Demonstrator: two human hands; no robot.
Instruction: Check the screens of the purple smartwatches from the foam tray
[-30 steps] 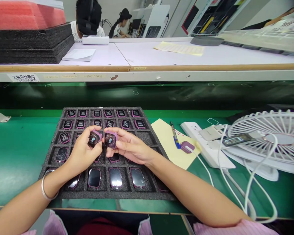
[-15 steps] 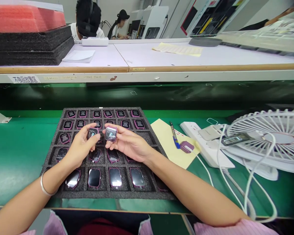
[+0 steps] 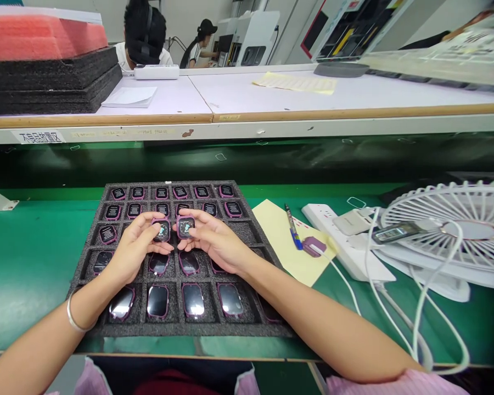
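Note:
My left hand [image 3: 136, 247] grips a purple-cased smartwatch [image 3: 163, 230] with a lit dial, the thumb lying on its screen edge. Close beside it, my right hand [image 3: 216, 241] holds a second smartwatch [image 3: 185, 226], also purple and lit, with the thumb at its screen. Both are held above a dark grey foam tray [image 3: 181, 327] divided into compartments. Watches in the far rows, such as the corner watch [image 3: 226, 190], show white text. Nearer ones, like the front watch [image 3: 193, 299], have dark, reflective screens. My hands and forearms hide some compartments.
Right of the tray lie a yellow sheet [image 3: 271, 225], a pen [image 3: 293, 227] and a purple charging puck [image 3: 314, 246]. Beyond them are a white power strip [image 3: 346, 247], looping cables and a white fan [image 3: 453, 230]. Foam blocks [image 3: 45, 77] stand on the shelf; two people sit behind it.
The left-hand watch has turned to face me more and moved slightly right. My left thumb has drawn back left, and my right thumb has come onto the other watch's screen.

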